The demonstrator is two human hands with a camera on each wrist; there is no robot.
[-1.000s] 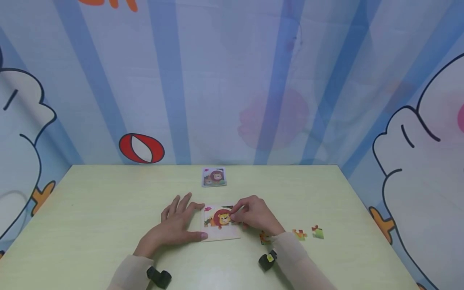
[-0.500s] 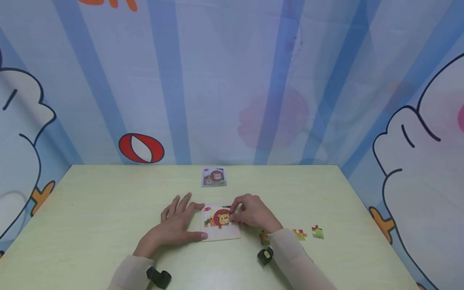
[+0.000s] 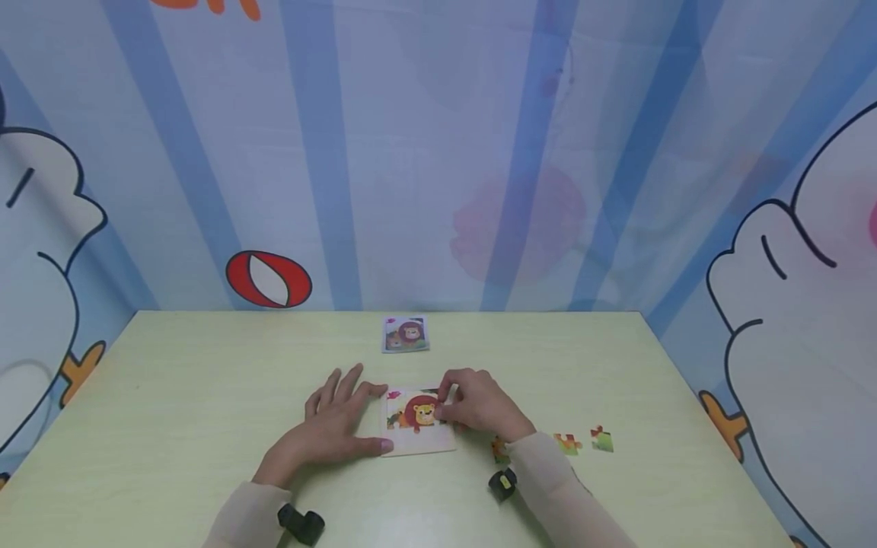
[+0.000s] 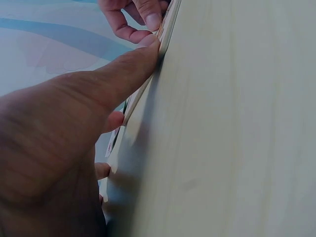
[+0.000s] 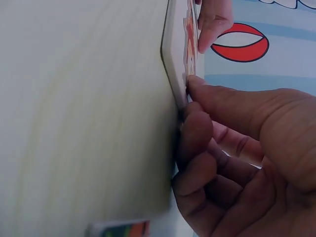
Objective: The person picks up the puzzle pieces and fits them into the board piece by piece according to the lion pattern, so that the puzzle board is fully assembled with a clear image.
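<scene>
A square white puzzle board (image 3: 419,444) lies on the table, its upper half filled with a lion picture (image 3: 420,412). My left hand (image 3: 327,432) spreads at its left side, thumb and index finger extended and touching the board's edge. At the right edge my right hand (image 3: 483,403) has thumb and index finger on a piece of the picture, partly hidden by the fingers. In the right wrist view the right thumb (image 5: 232,106) rests at the picture layer's edge, the other fingers curled beside the board (image 5: 174,64). The left wrist view shows the left thumb (image 4: 131,71) against the board's side.
Behind the board lies a small lion picture card (image 3: 405,335). To the right are loose puzzle pieces: one (image 3: 499,449) by the right sleeve, another (image 3: 567,444) farther right, and a green one (image 3: 601,439) beyond it. A striped curtain (image 3: 411,167) hangs behind the table.
My right hand has shifted slightly at the board's right edge, its index finger a little more raised and bent. My left hand and the board have stayed in place.
</scene>
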